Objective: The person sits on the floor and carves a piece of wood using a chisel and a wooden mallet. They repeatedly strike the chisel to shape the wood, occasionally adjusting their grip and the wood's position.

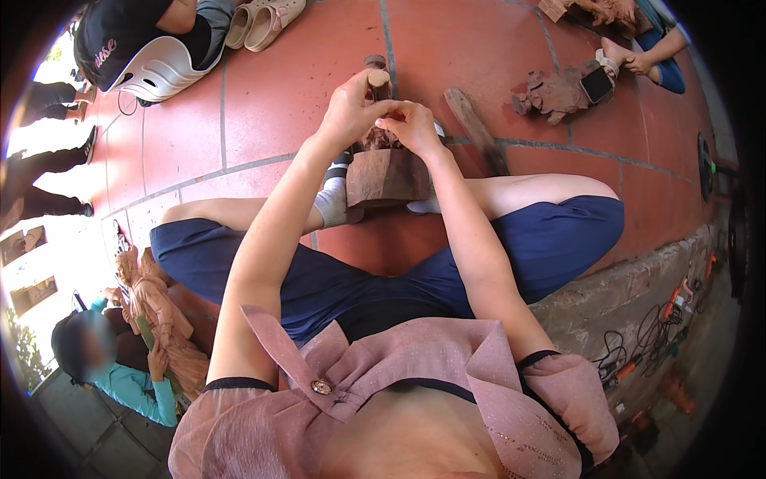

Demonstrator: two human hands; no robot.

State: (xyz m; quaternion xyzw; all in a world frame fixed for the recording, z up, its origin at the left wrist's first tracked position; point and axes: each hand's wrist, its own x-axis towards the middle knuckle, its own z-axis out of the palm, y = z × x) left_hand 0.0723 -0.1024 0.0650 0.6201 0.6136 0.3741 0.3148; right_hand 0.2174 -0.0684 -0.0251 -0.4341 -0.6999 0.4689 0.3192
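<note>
A reddish-brown carved wood block [387, 176] stands on the tiles between my feet, its rough carved part rising toward my hands. My left hand [349, 108] is closed at the top, around a stick-like wooden piece with a pale round end [379, 78]. My right hand [412, 128] meets it from the right, thumb and fingers pinched close to the left fingertips. What the right fingers hold is hidden. Just beyond my hands a dark round knob [374, 61] shows; I cannot tell whether it belongs to the carving.
A wooden bar [476, 130] lies right of the block. Farther right, another carved wood piece [558, 94] lies near a person's hand and foot. Clogs [267, 24] and a person in a cap sit far left. Cables and orange tools [626, 369] lie beyond the low ledge at right.
</note>
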